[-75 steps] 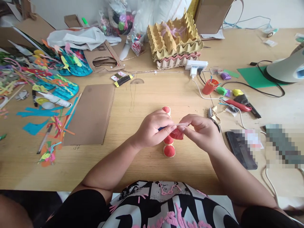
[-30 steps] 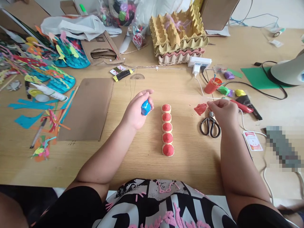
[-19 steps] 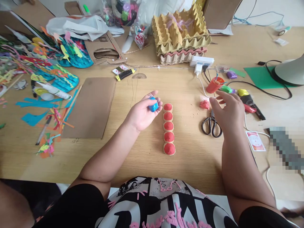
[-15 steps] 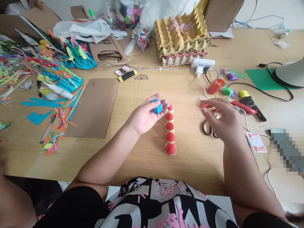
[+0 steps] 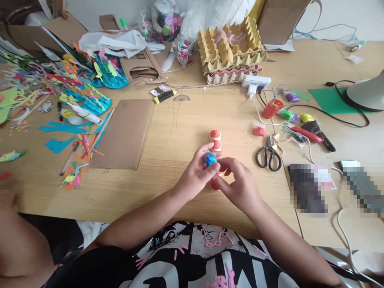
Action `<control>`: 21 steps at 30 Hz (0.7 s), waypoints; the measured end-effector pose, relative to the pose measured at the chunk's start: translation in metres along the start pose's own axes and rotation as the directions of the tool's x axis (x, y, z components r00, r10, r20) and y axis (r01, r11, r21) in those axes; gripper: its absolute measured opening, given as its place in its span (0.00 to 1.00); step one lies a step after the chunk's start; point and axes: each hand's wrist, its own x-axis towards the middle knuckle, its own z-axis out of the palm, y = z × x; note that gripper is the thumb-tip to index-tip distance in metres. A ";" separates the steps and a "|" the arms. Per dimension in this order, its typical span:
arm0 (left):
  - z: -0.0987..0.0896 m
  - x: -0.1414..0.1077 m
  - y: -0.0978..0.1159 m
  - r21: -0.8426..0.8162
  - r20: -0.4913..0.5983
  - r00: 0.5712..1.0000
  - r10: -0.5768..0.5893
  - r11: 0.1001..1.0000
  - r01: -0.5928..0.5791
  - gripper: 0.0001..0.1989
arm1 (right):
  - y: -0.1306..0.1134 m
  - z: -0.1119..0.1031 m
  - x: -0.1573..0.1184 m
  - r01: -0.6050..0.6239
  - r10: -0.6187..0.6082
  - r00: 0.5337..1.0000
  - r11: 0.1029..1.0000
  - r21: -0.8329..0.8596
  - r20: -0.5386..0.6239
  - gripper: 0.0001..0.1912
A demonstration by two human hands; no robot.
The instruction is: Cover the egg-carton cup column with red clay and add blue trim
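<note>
Just above the tabletop, my left hand [image 5: 195, 176] holds a small blue lump in clear wrapping [image 5: 210, 159] between its thumb and fingers. My right hand [image 5: 240, 182] meets it from the right, thumb and fingertips at the lump's lower right side. Whether the right fingers grip the wrapping is too small to tell. Beneath the hands runs a row of round pale pieces with red tops [image 5: 215, 134], its lower part mostly covered by them.
Brown cardboard [image 5: 123, 134] lies left, beside blue scraps and coloured strips. Black-handled scissors [image 5: 269, 154], a red packet [image 5: 259, 129] and a red cup [image 5: 272, 109] are right. Egg trays [image 5: 231, 52] stand behind. Someone's bare limb [image 5: 21, 248] shows at lower left.
My right hand has moved left from over the scissors to the blue lump. My left hand has shifted right and down with the lump, its fingers now closer around it.
</note>
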 end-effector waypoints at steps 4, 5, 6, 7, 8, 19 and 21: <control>-0.005 0.002 -0.002 0.166 0.010 0.994 0.107 0.980 -0.107 0.29 | 0.013 -0.006 0.006 -0.117 0.115 0.993 0.917 0.381 0.027 0.14; -0.006 0.004 -0.003 0.202 0.006 0.993 0.119 0.972 -0.117 0.27 | 0.017 -0.007 0.008 -0.151 0.133 0.989 0.880 0.450 0.072 0.17; -0.006 0.005 -0.004 0.239 0.004 0.992 0.129 0.963 -0.126 0.25 | 0.021 -0.008 0.009 -0.172 0.141 0.985 0.855 0.488 0.101 0.20; -0.006 0.006 -0.005 0.277 0.006 0.990 0.141 0.951 -0.137 0.24 | 0.024 -0.007 0.010 -0.181 0.144 0.983 0.845 0.503 0.111 0.23; -0.006 0.006 -0.006 0.312 0.012 0.988 0.153 0.938 -0.150 0.23 | 0.026 -0.006 0.011 -0.180 0.145 0.983 0.847 0.500 0.109 0.25; -0.016 0.006 -0.006 0.195 -0.036 0.994 0.100 0.976 -0.091 0.18 | 0.032 -0.002 0.008 -0.308 0.363 0.931 0.707 0.637 0.047 0.32; -0.017 0.006 -0.004 0.218 -0.037 0.995 0.094 0.972 -0.083 0.19 | 0.031 -0.002 0.008 -0.313 0.368 0.929 0.714 0.627 0.044 0.33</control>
